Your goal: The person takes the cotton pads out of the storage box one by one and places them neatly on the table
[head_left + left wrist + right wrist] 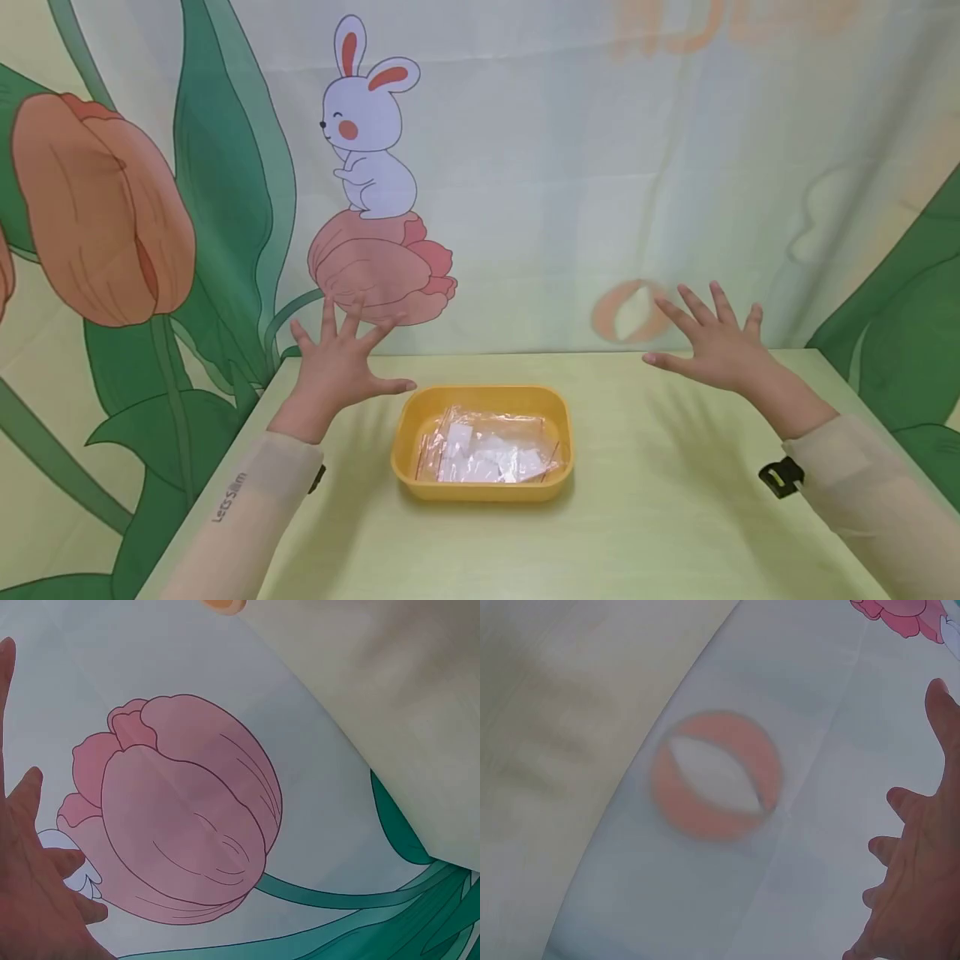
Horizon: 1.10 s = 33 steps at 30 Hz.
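A yellow plastic tray [483, 493] stands on the table between the two hands. Inside it lie several clear zip bags [510, 433] with white pieces in them; what the pieces are I cannot tell. My left hand [335, 367] is held up left of the tray, fingers spread, holding nothing. My right hand [720, 346] hovers farther off to the right, its fingers also spread, with nothing in it. The left wrist view shows part of the left hand [37, 892] at its left edge; the right wrist view has the right hand [922, 877] along its right edge.
The pale green table [637, 517] ends at a hanging cloth [525, 208] printed with a rabbit, tulips and leaves. Light sleeves cover both forearms, and a black strap buckle [782, 477] sits at the right wrist.
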Each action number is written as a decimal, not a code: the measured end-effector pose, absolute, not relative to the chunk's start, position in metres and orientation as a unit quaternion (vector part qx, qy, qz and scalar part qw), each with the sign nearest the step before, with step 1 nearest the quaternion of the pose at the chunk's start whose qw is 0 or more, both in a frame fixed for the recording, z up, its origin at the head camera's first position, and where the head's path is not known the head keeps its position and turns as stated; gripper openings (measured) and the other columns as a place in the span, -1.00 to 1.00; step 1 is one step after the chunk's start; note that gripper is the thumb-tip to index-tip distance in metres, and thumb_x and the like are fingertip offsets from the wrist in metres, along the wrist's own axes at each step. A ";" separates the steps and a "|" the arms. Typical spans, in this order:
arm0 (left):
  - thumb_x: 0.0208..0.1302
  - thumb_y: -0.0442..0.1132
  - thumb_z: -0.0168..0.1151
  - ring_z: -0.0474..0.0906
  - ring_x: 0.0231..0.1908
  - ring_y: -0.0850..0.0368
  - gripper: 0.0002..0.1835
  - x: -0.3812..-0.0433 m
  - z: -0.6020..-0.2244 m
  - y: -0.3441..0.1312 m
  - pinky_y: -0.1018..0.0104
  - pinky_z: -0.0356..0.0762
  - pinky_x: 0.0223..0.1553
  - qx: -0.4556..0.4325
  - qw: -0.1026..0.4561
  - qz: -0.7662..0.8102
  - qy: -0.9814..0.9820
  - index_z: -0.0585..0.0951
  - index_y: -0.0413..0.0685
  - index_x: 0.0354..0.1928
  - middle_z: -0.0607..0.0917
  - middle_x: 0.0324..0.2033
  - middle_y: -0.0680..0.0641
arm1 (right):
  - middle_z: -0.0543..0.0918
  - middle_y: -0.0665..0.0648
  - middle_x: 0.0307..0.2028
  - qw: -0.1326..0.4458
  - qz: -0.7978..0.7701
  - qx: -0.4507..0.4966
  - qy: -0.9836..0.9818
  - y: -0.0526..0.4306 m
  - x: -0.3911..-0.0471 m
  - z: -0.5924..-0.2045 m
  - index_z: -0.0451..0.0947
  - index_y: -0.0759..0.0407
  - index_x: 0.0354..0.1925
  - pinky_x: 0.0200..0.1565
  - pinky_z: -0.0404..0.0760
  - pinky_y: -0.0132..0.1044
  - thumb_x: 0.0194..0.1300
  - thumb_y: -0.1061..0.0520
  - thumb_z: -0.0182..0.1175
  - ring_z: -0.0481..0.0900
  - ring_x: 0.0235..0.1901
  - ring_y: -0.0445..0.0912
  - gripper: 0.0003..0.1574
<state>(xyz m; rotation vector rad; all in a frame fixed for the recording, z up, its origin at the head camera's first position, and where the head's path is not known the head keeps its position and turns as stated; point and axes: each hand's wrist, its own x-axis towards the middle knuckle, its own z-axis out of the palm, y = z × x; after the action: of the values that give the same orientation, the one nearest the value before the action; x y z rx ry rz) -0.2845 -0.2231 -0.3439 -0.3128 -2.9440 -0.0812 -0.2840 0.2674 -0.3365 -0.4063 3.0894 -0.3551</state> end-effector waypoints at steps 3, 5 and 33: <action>0.01 0.48 0.38 -0.45 0.58 -0.57 0.11 -0.283 -0.345 -0.225 -0.82 -0.42 0.32 -0.105 0.093 -0.028 -0.990 0.15 0.44 0.59 -0.20 0.67 -0.23 | -0.25 0.34 0.66 0.000 -0.116 -0.132 0.984 0.266 -0.285 -0.337 -0.23 -0.11 0.67 0.27 -0.56 0.77 0.35 -0.54 0.07 -0.56 0.58 0.46 0.23; 0.01 0.48 0.38 -0.44 0.58 -0.56 0.10 -0.283 -0.344 -0.225 -0.81 -0.42 0.32 -0.105 0.097 -0.029 -0.989 0.16 0.44 0.59 -0.20 0.67 -0.22 | -0.23 0.34 0.66 -0.004 -0.116 -0.135 0.984 0.265 -0.286 -0.338 -0.19 -0.09 0.66 0.28 -0.54 0.77 0.36 -0.53 0.06 -0.55 0.59 0.45 0.21; 0.07 0.48 0.33 -0.30 0.60 -0.53 0.06 -0.275 -0.360 -0.237 -0.79 -0.24 0.36 -0.086 0.101 -0.037 -0.990 0.19 0.36 0.59 -0.06 0.65 -0.27 | -0.02 0.35 0.63 -0.053 -0.122 -0.158 0.978 0.244 -0.281 -0.356 0.14 0.03 0.58 0.38 -0.17 0.72 0.39 -0.43 0.11 -0.24 0.61 0.43 0.03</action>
<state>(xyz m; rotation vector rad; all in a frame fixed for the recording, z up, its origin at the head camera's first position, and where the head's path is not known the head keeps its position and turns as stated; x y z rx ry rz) -0.2747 -0.2373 -0.3597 -0.2555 -2.9256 -0.1080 -0.2807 0.2437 -0.3560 -0.5149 3.1816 -0.3975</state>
